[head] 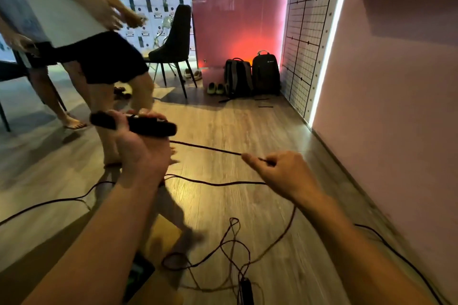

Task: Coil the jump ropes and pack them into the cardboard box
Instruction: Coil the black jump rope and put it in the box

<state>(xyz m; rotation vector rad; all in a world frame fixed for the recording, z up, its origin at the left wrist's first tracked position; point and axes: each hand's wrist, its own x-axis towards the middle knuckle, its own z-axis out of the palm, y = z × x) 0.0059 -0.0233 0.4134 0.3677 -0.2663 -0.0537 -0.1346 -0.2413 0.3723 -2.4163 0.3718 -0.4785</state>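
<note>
Jump rope of thin black cord (pixel 205 147) lies partly tangled on the near wood-plank floor (pixel 247 119). It looks limp, light and prone to kinks, so it is best gathered from the handles. The left hand (pixel 138 146) grips the black foam handles (pixel 148 126), and the right hand (pixel 282 173) pinches the taut stretch. Beyond are a passer-by's legs (pixel 106 86), a black chair (pixel 173 42), two dark backpacks (pixel 238 77) and a pink wall (pixel 384 106).

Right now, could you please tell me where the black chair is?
In the head view, the black chair stands left of centre at the far end, left of the two backpacks.
</note>
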